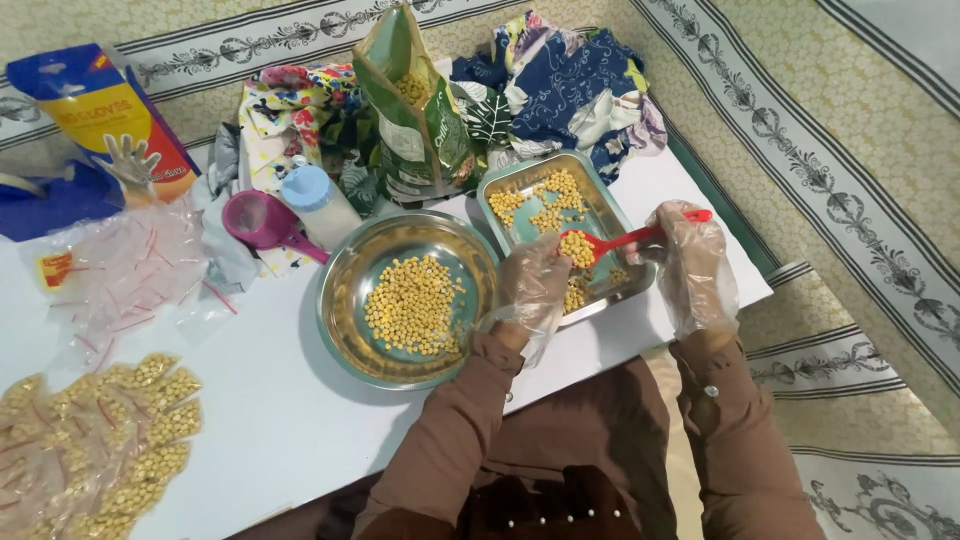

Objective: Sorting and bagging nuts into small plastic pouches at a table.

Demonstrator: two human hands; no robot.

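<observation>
Right hand (693, 262), in a clear plastic glove, fingers closed round the handle of a red spoon (618, 241) heaped with yellow lentils above a rectangular steel tray (604, 206); left hand (532, 285), also gloved, curled with fingertips at the spoon's bowl, though whether it grips anything I cannot tell. Adjacent: 1 round steel bowl (343, 290) of lentils, 1 open green packet (415, 110), 1 pink funnel (262, 222), 1 white bottle (320, 204), crumpled floral cloth (570, 85). Surface: white table (270, 400) over patterned cream floor covering (800, 110); filled small bags (95, 445) at its left edge.
</observation>
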